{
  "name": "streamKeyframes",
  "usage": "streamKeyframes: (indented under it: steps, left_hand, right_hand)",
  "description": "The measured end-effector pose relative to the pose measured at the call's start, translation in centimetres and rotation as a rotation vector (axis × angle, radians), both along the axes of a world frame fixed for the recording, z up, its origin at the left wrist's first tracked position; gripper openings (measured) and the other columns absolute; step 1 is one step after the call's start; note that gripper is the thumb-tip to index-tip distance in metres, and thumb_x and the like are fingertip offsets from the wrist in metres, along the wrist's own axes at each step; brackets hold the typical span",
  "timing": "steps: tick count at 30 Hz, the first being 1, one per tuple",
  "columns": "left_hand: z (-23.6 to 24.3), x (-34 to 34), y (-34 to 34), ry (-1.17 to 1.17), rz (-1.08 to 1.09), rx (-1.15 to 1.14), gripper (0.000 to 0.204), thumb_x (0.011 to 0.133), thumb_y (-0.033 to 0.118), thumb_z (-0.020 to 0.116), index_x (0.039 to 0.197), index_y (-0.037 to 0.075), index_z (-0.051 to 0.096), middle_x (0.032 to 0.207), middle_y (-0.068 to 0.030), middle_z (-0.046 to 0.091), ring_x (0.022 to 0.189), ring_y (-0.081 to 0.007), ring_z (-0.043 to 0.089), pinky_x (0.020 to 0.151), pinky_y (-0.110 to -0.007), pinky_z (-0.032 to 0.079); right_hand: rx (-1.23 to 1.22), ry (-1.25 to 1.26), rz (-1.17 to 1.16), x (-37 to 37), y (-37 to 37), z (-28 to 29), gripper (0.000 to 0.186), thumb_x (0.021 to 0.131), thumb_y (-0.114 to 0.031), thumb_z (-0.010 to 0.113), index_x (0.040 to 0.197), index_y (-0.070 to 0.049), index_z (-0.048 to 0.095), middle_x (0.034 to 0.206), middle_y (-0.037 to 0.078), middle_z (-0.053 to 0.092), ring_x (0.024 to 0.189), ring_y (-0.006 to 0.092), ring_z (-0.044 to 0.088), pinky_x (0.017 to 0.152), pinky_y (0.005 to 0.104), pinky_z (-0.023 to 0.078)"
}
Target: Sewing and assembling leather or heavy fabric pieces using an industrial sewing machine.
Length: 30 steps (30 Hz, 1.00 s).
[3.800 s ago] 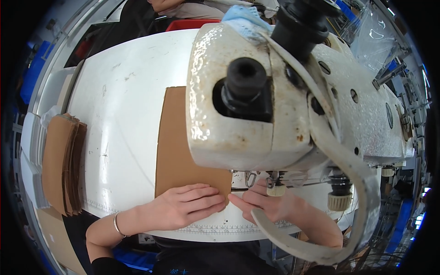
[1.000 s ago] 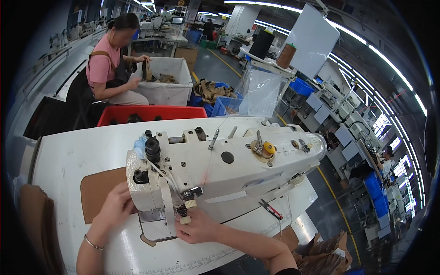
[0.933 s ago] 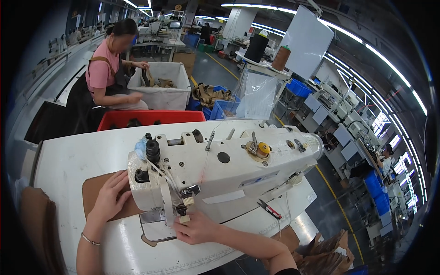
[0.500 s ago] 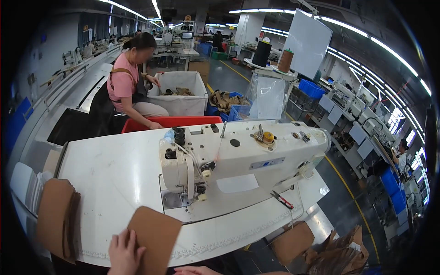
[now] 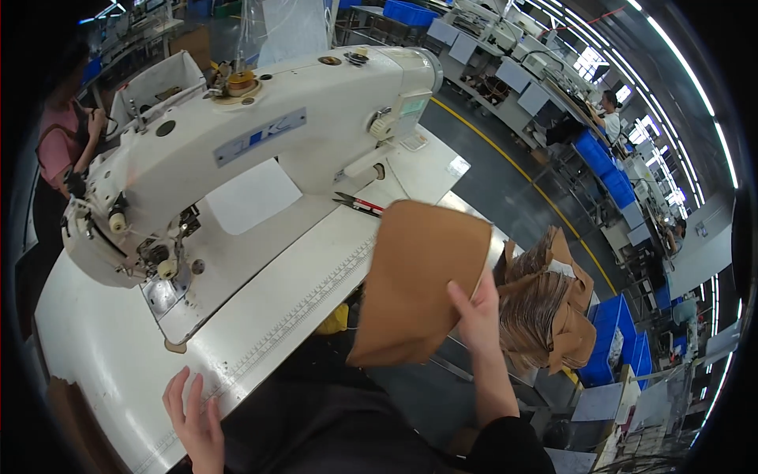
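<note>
My right hand grips a flat brown fabric panel by its right edge, thumb on top. The panel hangs tilted over the table's front edge, beside the red-handled thread snips. With fingers apart and nothing in it, my left hand is over the front edge of the white sewing table. Beyond it stands a white industrial sewing machine, its needle area to the left. Just right of my right hand sits a tall pile of brown fabric pieces.
Another brown stack lies at the lower left. A printed ruler strip runs along the table edge. Blue bins stand at the right. A person in pink is behind the machine at the left; another sits far right.
The view has swung right. My left hand was on a brown panel on the table and is now off it. My right hand has come up from the lower edge, holding a brown panel.
</note>
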State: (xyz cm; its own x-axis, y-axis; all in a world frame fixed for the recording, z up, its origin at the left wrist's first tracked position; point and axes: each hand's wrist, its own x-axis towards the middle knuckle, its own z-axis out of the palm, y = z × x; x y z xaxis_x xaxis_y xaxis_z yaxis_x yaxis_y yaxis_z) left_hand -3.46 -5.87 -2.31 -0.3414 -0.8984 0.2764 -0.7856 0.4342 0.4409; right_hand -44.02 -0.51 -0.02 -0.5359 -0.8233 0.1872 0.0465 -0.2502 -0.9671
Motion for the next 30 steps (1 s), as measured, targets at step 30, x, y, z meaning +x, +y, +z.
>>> streamKeyframes:
  steps: [30]
  left_hand:
    - [2.2,-1.5,-3.7,0.038,0.002,-0.034,0.023,0.074,0.0,0.069,0.098,0.0,0.065,0.106,-0.0141,0.058,0.096,-0.0341,0.055,0.079,-0.042,0.048]
  right_hand:
    - [-0.299,1.246,0.175,2.1,-16.2,1.6,0.021,0.081,0.002,0.066,0.103,0.0,0.066,0.089,0.01,0.06,0.082,0.0268,0.059,0.069,0.0337,0.049]
